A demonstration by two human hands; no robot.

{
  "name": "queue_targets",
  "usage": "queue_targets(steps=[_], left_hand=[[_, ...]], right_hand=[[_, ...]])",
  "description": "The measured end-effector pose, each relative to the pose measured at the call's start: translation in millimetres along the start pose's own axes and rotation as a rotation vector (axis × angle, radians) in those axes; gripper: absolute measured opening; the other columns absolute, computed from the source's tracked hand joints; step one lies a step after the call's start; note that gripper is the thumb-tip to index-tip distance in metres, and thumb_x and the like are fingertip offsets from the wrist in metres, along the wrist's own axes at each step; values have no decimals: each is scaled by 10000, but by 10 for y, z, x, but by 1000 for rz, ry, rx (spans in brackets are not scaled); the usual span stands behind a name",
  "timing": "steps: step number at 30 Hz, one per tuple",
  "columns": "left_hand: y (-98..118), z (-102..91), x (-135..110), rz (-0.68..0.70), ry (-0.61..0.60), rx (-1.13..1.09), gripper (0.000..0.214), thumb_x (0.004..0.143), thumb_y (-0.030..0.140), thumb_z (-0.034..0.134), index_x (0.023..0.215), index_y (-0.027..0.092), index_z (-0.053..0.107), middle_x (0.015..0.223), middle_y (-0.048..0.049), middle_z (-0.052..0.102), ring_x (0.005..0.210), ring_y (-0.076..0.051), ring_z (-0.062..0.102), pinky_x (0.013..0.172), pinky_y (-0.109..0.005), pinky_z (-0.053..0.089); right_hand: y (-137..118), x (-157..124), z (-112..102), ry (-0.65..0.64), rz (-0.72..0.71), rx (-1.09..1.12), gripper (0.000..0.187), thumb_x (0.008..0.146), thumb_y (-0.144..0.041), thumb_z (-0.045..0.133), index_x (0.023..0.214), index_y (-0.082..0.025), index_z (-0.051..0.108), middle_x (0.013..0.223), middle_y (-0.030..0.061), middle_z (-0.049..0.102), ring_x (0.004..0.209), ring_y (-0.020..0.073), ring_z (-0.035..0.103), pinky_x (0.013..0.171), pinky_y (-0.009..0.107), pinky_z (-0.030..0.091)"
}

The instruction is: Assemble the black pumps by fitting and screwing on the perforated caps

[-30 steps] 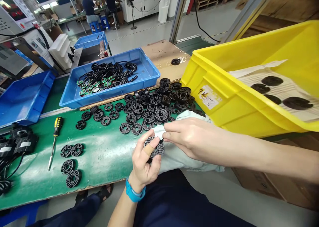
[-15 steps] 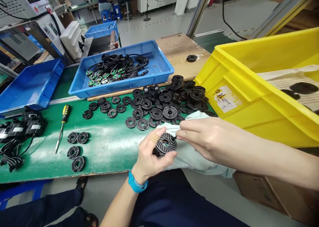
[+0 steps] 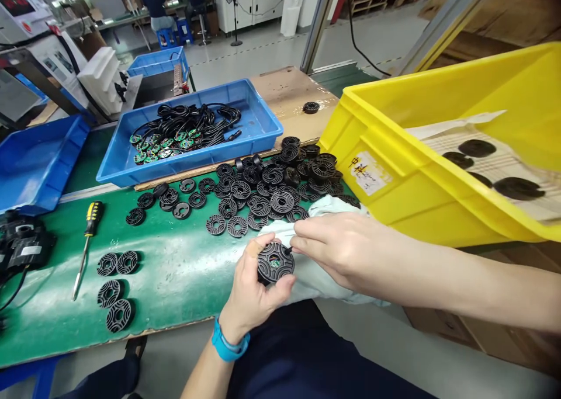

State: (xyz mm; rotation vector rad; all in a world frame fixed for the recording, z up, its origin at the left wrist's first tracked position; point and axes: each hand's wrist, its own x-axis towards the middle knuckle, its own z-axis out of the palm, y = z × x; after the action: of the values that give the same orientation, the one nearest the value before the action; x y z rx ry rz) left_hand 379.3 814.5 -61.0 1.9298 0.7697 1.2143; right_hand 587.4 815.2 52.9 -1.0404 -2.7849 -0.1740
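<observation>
My left hand (image 3: 254, 294), with a blue wristband (image 3: 230, 342) and a plaster on one finger, holds a round ribbed black disc (image 3: 275, 263). A small green spot shows in the disc's centre hole. My right hand (image 3: 333, 250) reaches in from the right, its fingertips pinching a short black cable end (image 3: 288, 250) at the disc's upper edge. Under both hands lies a crumpled pale cloth (image 3: 318, 288). A heap of similar black discs (image 3: 272, 191) sits just beyond them on the green bench mat (image 3: 175, 282).
A blue tray (image 3: 258, 124) holds black cables with green boards. A yellow crate (image 3: 394, 194) stands at the right, with black discs on a sheet inside. A yellow-handled screwdriver (image 3: 90, 229) and several discs lie left. Another blue tray (image 3: 39, 165) is further left.
The disc has turned in my left hand, and its face with the green spot now shows clearly. The whole scene has shifted slightly in view as my head moved.
</observation>
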Motion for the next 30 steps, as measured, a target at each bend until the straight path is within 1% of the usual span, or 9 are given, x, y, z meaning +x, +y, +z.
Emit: queue_targets(steps=[6,12,15,18,23,25,27,29,30], left_hand=[[-15,29,11,-15,-21,30,556,972,551,592,1414,255,430,1192,-98,615,1060,-236,653,924,-389,561],[5,-1,44,8,-1,45,540,981,556,568,1403,251,423,1171,-87,615,1035,-231,663,896,-376,563],[16,-15,87,63,7,81,546,989,556,550,1410,239,409,1196,-109,611,1070,-250,664,902,-398,568],[10,12,122,129,11,127,545,989,553,553,1403,227,411,1235,-134,595,1141,-271,634,950,-441,557],[6,95,105,211,85,181,642,953,579,602,1434,211,388,1260,-158,582,1191,-300,598,1009,-515,529],[66,74,102,172,59,191,650,942,561,629,1436,214,389,1273,-162,581,1214,-309,587,1027,-528,516],[155,16,111,91,-8,184,639,931,532,661,1426,223,400,1304,-165,574,1239,-315,577,1043,-529,505],[234,-45,121,20,-71,148,629,930,511,673,1424,225,408,1330,-166,566,1261,-314,567,1057,-522,496],[256,-65,120,1,-83,125,631,929,507,676,1427,225,409,1338,-166,563,1267,-312,564,1063,-517,494]], right_hand=[[-64,47,-45,31,-56,-121,178,844,-2,552,813,-148,651,720,42,583,630,182,518,597,319,346],[-90,149,-102,-83,-122,-204,209,805,6,574,729,-172,651,719,59,580,673,204,527,591,344,364],[-93,178,-134,-132,-142,-173,214,830,1,566,739,-169,658,738,64,594,702,209,538,593,344,358],[-85,184,-146,-146,-144,-141,192,833,-9,572,771,-157,678,736,65,606,685,203,528,582,343,347],[-42,176,-130,-190,-129,-159,180,824,-15,587,744,-156,668,726,69,603,663,201,528,568,348,323],[-19,178,-128,-217,-146,-153,138,829,-41,607,757,-149,655,723,57,583,647,196,532,550,340,309],[-1,181,-131,-227,-156,-141,116,852,-62,609,777,-143,643,728,48,567,639,189,535,548,332,309],[6,188,-137,-225,-157,-121,125,884,-75,599,784,-139,637,735,47,563,641,187,535,561,327,317],[4,193,-141,-224,-158,-110,135,897,-84,598,781,-140,636,731,47,561,639,187,533,564,326,317]])
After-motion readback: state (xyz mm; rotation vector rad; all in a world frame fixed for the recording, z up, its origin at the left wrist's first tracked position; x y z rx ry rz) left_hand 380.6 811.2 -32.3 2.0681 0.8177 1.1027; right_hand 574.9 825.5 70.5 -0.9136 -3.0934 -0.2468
